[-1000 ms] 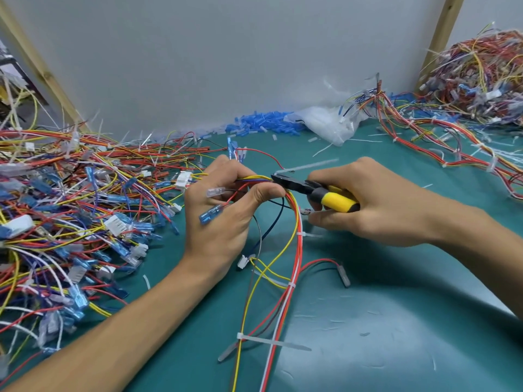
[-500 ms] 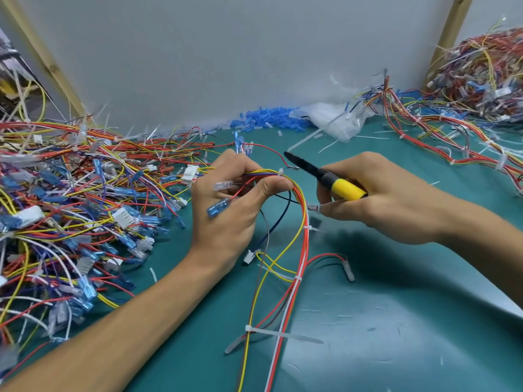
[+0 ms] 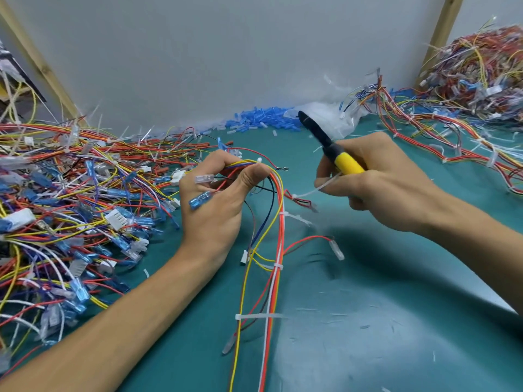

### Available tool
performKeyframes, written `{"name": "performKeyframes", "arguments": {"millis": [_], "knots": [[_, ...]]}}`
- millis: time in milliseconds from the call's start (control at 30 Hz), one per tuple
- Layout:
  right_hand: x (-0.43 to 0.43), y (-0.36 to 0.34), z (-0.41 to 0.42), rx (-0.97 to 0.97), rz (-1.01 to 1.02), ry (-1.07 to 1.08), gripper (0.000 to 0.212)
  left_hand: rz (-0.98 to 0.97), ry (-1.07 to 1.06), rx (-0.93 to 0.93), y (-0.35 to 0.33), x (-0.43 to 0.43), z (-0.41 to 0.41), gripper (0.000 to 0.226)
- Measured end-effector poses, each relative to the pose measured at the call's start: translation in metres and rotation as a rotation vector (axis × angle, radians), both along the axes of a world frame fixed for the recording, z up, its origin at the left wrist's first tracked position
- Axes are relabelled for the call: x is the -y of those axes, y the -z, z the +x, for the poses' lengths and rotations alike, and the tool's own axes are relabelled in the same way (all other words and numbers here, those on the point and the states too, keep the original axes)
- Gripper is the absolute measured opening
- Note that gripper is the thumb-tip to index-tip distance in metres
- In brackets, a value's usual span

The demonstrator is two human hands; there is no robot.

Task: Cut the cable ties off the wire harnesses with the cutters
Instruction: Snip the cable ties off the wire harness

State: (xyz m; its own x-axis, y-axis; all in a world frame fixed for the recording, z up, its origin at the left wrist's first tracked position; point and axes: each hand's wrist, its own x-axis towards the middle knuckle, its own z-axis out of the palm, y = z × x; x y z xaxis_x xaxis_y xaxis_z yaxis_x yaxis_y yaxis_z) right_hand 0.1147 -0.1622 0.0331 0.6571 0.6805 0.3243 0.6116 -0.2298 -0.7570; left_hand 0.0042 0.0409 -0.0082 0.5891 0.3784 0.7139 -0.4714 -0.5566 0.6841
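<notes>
A teal work mat (image 3: 382, 335), scattered with pale plastic offcuts (image 3: 338, 314), was shown backed by a plain grey wall (image 3: 226, 52) and framed by two slanting wooden posts (image 3: 42, 69). The left hand (image 3: 218, 210) was seen closed around the top of a wire harness (image 3: 278, 230), the thumb pressed over a fan of red, yellow, white and blue wires, which trailed from the fist toward the camera. Three white cable ties were left on that harness below the hand, the nearest cable tie (image 3: 259, 316) with its tail laid out to the side of the right hand. The cutters (image 3: 349, 164) were gripped by their yellow handle in the right hand (image 3: 390, 188), the dark head raised and pointed away toward the wall, well apart from the wires; whether the blades were apart could not be told. A thin white strand (image 3: 317, 189) was stretched from under the right hand's fingers to a small red wire loop (image 3: 297, 198) between the two hands.

A dense tangle of harnesses (image 3: 70, 210) with blue and white connectors was heaped just outside the left hand, some of its terminals lying against the hand. Beyond both hands, along the wall, a drift of blue terminal sleeves (image 3: 263, 120) and a clear plastic bag (image 3: 339, 120) were piled. Further harnesses (image 3: 481, 75) were stacked beyond and outside the right hand.
</notes>
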Motion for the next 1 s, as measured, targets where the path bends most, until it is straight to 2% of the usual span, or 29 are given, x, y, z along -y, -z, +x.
{"name": "performKeyframes", "arguments": {"millis": [100,167,300,433,533,633,900,1000], "knots": [[0.000,0.000,-0.001,0.166,0.021,0.120,0.014,-0.329,-0.004,-0.022,-0.001,-0.003,0.003,0.025],[0.000,-0.001,0.000,0.192,0.007,0.153,0.015,-0.457,-0.006,-0.042,-0.002,-0.003,0.004,0.031],[-0.001,0.000,0.003,0.011,0.049,0.124,0.023,-0.546,-0.018,-0.080,-0.002,-0.004,0.004,0.032],[0.001,0.004,0.008,0.239,-0.127,0.208,0.017,-0.656,0.000,-0.080,-0.003,-0.008,0.003,0.034],[0.003,0.007,0.007,0.364,-0.216,0.131,0.021,-0.654,0.024,-0.111,-0.004,-0.008,0.004,0.039],[0.000,0.007,0.001,0.425,-0.195,0.030,0.012,-0.619,0.035,-0.143,-0.003,-0.007,0.003,0.039],[0.001,0.000,-0.007,0.487,-0.209,-0.053,0.007,-0.549,0.111,-0.220,-0.004,-0.001,0.001,0.036],[0.003,0.000,-0.007,0.436,-0.238,-0.057,0.015,-0.533,0.109,-0.227,-0.004,-0.001,0.001,0.035]]}}
